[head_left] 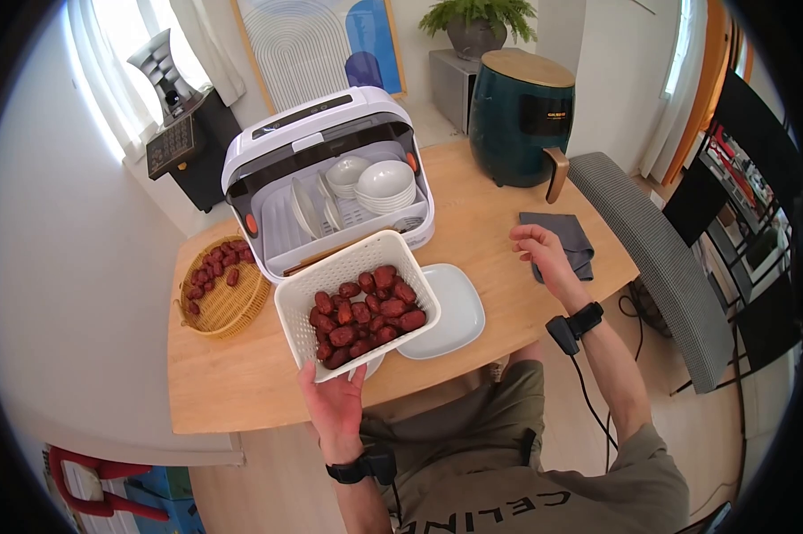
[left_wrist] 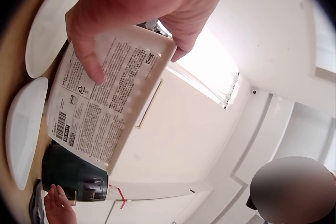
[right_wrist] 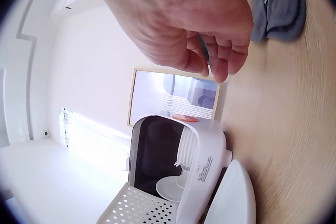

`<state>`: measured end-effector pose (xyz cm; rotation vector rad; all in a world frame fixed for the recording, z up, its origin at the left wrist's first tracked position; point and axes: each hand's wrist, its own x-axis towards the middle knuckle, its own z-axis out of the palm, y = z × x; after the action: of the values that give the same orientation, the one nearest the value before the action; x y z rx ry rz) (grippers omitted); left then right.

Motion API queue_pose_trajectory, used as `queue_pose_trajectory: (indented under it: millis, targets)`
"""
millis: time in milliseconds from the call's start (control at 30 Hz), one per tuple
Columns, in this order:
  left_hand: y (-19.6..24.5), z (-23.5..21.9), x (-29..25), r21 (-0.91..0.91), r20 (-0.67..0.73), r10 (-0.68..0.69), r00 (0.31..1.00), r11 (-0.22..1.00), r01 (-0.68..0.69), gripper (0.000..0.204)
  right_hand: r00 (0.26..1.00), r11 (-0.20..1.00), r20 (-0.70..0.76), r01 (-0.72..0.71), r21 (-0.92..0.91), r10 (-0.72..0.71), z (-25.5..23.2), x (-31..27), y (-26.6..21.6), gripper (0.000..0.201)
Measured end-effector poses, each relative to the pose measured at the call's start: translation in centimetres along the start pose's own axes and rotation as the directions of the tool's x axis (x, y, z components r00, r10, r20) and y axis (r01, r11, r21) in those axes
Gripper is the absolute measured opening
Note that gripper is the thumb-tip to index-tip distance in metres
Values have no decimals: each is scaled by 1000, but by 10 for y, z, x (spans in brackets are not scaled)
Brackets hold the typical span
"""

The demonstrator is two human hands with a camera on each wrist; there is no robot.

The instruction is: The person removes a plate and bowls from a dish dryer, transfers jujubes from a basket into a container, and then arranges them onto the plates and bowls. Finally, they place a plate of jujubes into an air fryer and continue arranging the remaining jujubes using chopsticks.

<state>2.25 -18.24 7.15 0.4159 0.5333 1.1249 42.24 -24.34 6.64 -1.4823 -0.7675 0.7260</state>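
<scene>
My left hand (head_left: pixel 335 404) grips the near end of a white perforated plastic basket (head_left: pixel 299 307), which is tilted above the table. Many dried red dates (head_left: pixel 360 311) lie inside it. In the left wrist view, fingers press against the printed label (left_wrist: pixel 100 103) on the basket's underside. My right hand (head_left: pixel 548 256) hovers empty near a folded dark grey cloth (head_left: pixel 569 238), its fingers loosely bent. A white square plate (head_left: pixel 455 311) sits on the table beside the basket, and a second white dish (left_wrist: pixel 25 132) shows below it in the left wrist view.
Behind the basket stands a white dish cabinet (head_left: pixel 424 191) holding bowls (head_left: pixel 386 185) and plates. At the left is a woven tray (head_left: pixel 232 311) with more dates. A dark green air fryer (head_left: pixel 519 120) stands at the back right of the wooden table (head_left: pixel 207 392); a padded bench (head_left: pixel 655 267) lies beyond.
</scene>
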Motion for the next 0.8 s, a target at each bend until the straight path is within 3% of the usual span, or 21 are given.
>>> queue_pose_trajectory:
  millis: [367, 800]
  targets:
    - [-2, 1, -1, 5, -34, -8, 999, 1000, 9, 60, 995, 995, 27, -94, -44, 95, 3, -1, 19, 19]
    - [-6, 3, 0, 32, -14, -19, 1000, 999, 19, 61, 992, 993, 63, -111, -27, 113, 0, -4, 33, 20]
